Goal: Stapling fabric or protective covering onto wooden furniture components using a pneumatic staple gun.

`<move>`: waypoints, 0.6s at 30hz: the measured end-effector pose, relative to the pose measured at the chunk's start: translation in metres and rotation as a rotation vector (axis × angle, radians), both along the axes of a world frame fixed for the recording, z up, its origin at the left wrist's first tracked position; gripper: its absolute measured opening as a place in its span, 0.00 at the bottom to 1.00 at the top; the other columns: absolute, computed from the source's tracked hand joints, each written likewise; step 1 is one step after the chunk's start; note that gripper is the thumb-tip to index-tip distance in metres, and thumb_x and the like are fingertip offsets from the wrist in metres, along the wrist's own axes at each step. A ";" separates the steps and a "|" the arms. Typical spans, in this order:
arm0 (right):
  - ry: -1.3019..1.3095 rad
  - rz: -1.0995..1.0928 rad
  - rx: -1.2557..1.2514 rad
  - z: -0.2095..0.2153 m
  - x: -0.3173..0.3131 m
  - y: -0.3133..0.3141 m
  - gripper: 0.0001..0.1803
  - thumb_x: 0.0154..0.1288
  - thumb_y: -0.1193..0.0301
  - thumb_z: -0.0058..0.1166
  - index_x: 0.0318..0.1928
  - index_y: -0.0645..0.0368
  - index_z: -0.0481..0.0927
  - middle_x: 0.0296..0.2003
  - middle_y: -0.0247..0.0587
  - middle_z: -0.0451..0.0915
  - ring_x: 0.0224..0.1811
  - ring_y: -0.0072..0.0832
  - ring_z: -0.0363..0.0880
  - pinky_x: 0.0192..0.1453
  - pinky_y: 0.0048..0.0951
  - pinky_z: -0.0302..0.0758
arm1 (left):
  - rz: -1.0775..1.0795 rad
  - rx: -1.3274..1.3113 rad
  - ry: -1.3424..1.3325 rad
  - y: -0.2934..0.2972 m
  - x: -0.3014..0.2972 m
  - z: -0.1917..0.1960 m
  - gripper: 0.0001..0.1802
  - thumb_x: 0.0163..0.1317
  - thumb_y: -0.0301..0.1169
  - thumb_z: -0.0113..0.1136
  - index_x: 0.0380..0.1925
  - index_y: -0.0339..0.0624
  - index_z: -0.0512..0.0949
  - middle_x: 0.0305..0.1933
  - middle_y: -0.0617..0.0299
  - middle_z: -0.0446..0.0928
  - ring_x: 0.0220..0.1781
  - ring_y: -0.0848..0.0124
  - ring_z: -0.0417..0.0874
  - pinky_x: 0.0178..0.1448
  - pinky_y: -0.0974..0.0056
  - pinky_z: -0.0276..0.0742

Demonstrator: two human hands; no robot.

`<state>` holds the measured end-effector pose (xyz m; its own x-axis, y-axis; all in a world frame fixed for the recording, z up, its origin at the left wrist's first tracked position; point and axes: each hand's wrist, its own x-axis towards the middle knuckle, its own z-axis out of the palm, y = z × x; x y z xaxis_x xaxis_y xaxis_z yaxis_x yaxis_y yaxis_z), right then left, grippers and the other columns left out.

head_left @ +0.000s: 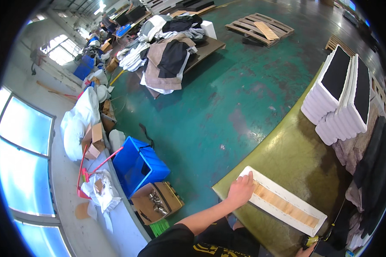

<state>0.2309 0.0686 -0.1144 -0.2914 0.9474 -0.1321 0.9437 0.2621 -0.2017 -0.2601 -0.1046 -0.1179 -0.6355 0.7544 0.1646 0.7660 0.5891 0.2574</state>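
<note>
A long narrow wooden board point(283, 203), its edges wrapped in white fabric with small staple-like marks, lies slantwise on the olive-green tabletop point(287, 158). My left hand point(241, 189) grips the board's far left end, fingers over the white edge; its thumb is hidden. Near the opposite end, at the lower edge of the view, my right hand point(306, 250) is closed around a yellow-and-black staple gun point(309, 240). Only part of that hand and tool shows. A thin line runs up from beside the tool.
White padded panels with black faces point(336, 90) stand stacked at the table's right, above dark and brown cloth point(369, 171). To my left are a blue bin point(135, 167) and a cardboard box point(152, 201) of metal parts. Farther off are a cloth-heaped table point(167, 55) and a wooden pallet point(259, 28).
</note>
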 end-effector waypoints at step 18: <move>0.155 0.505 -0.948 0.150 -0.375 0.025 0.23 0.55 0.68 0.68 0.49 0.67 0.79 0.31 0.43 0.83 0.29 0.28 0.81 0.36 0.33 0.79 | 0.081 0.098 -0.143 0.007 0.003 -0.006 0.29 0.60 0.37 0.62 0.61 0.36 0.77 0.36 0.60 0.71 0.39 0.60 0.74 0.42 0.55 0.69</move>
<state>-0.1444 0.0936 0.0361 -0.6953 0.2450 -0.6757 0.7177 0.2877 -0.6342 -0.2570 -0.0977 -0.1239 -0.7160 0.6842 0.1387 0.6683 0.6142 0.4197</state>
